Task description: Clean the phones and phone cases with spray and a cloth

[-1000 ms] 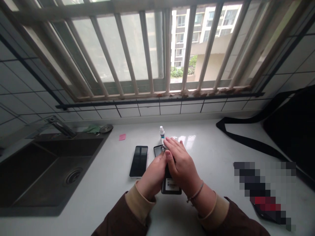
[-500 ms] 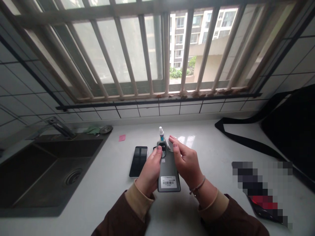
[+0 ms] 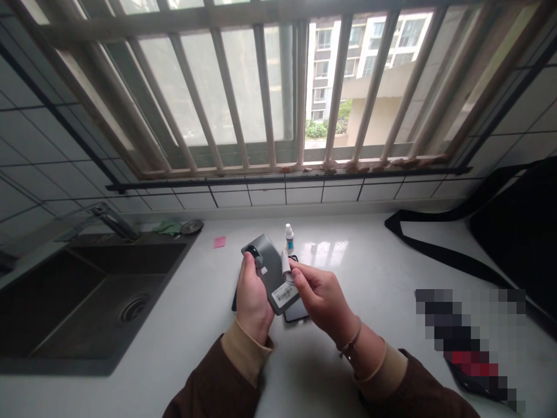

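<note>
Home kitchen: sink, tiled wall.

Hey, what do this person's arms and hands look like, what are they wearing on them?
Both arms are in dark brown sleeves, each with a tan ribbed inner cuff showing at the wrist. The left hand is bare, with no ring or glove visible. The right hand is also bare, with a thin braided bracelet around its wrist, just ahead of the cuff.

White counter — dropper bottle; black bag.
</note>
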`<state>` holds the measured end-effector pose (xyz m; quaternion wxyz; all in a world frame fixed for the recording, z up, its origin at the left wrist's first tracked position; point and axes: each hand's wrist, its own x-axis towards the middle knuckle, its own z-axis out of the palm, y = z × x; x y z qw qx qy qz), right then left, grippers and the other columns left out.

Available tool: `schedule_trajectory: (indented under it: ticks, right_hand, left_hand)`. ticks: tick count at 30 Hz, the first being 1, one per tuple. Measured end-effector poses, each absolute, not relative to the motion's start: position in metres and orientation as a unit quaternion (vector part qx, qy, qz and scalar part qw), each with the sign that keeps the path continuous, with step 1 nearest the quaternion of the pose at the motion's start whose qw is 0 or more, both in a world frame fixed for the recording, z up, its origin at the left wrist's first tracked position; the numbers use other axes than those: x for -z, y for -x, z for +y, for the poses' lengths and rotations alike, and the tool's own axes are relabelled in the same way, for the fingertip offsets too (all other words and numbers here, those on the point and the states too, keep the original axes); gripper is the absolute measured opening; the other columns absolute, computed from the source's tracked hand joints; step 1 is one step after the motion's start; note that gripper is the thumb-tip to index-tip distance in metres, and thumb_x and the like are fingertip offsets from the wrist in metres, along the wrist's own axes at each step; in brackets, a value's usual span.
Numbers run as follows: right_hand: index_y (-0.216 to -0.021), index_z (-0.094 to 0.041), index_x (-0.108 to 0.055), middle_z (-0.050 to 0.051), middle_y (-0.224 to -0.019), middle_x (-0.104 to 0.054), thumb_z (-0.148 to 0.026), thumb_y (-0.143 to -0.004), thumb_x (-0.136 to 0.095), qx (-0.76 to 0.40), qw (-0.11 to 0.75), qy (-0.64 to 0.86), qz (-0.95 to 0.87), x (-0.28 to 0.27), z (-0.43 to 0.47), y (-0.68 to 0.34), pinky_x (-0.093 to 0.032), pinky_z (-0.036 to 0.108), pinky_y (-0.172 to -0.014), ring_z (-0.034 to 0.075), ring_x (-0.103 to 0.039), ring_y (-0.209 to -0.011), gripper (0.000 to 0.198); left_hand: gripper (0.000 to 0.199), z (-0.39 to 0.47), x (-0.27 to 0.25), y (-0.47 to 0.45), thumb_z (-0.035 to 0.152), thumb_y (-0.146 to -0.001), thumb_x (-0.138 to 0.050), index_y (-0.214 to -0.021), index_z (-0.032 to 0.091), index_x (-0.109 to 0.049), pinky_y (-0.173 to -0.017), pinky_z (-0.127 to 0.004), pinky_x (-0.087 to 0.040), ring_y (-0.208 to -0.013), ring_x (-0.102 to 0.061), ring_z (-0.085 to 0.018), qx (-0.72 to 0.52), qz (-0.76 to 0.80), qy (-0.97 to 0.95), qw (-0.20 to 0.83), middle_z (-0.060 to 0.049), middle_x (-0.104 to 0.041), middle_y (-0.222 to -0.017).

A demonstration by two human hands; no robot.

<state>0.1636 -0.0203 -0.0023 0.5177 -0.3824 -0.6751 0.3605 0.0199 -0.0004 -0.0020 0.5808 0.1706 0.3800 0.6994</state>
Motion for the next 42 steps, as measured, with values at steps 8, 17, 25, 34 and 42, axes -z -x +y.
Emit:
schedule_trajectory:
  ticks: [8, 17, 25, 34, 42]
  right_hand:
    - [-0.126, -0.027, -0.081, 0.007, -0.114, -0.084, -0.044, -0.103, -0.06, -0.405, 0.511, 0.387, -0.652, 0.006, -0.019, -0.159, -0.062, 0.043, -0.092, 0.032, -0.079, -0.101, 0.036]
    - [-0.126, -0.024, -0.081, 0.009, -0.12, -0.081, -0.052, -0.088, -0.082, -0.68, 0.475, 0.318, -0.459, 0.017, -0.017, -0.144, -0.056, 0.044, -0.105, 0.029, -0.075, -0.114, 0.047]
    - [-0.12, -0.021, -0.083, 0.007, -0.105, -0.081, -0.052, -0.085, -0.085, -0.73, 0.422, 0.301, -0.446, 0.013, -0.026, -0.141, -0.057, 0.035, -0.092, 0.018, -0.072, -0.09, 0.047]
    - [-0.103, -0.022, -0.087, 0.007, -0.096, -0.081, -0.033, -0.095, -0.075, -0.401, 0.508, 0.41, -0.643, 0.019, -0.023, -0.145, -0.058, 0.033, -0.077, 0.021, -0.073, -0.084, 0.018]
    - [-0.106, -0.022, -0.083, 0.008, -0.097, -0.074, -0.02, -0.099, -0.067, -0.174, 0.467, 0.412, -0.763, 0.021, -0.022, -0.148, -0.058, 0.036, -0.083, 0.023, -0.068, -0.091, 0.017]
  left_hand:
    - [0.059, 0.01, -0.012, -0.001, 0.063, -0.106, -0.041, -0.119, 0.016, -0.073, -0.091, -0.044, -0.062, -0.102, -0.074, -0.026, -0.758, 0.339, -0.066, 0.553, -0.014, -0.076, -0.114]
    - [0.057, 0.011, -0.011, 0.004, 0.075, -0.098, -0.046, -0.1, 0.023, -0.068, -0.103, -0.047, -0.056, -0.087, -0.069, -0.021, -0.838, 0.321, -0.08, 0.434, -0.004, -0.067, -0.082]
    - [0.049, 0.009, -0.018, 0.003, 0.07, -0.098, -0.057, -0.108, 0.023, -0.066, -0.108, -0.043, -0.054, -0.093, -0.068, -0.018, -0.855, 0.345, -0.083, 0.379, -0.002, -0.064, -0.094]
    - [0.052, 0.015, -0.009, -0.001, 0.072, -0.1, -0.052, -0.099, 0.021, -0.064, -0.102, -0.054, -0.058, -0.076, -0.065, -0.017, -0.813, 0.325, -0.049, 0.48, -0.001, -0.062, -0.084]
    - [0.058, 0.007, -0.008, -0.019, 0.071, -0.102, -0.043, -0.096, 0.019, -0.066, -0.088, -0.043, -0.062, -0.075, -0.069, -0.02, -0.746, 0.339, -0.048, 0.572, -0.005, -0.066, -0.082]
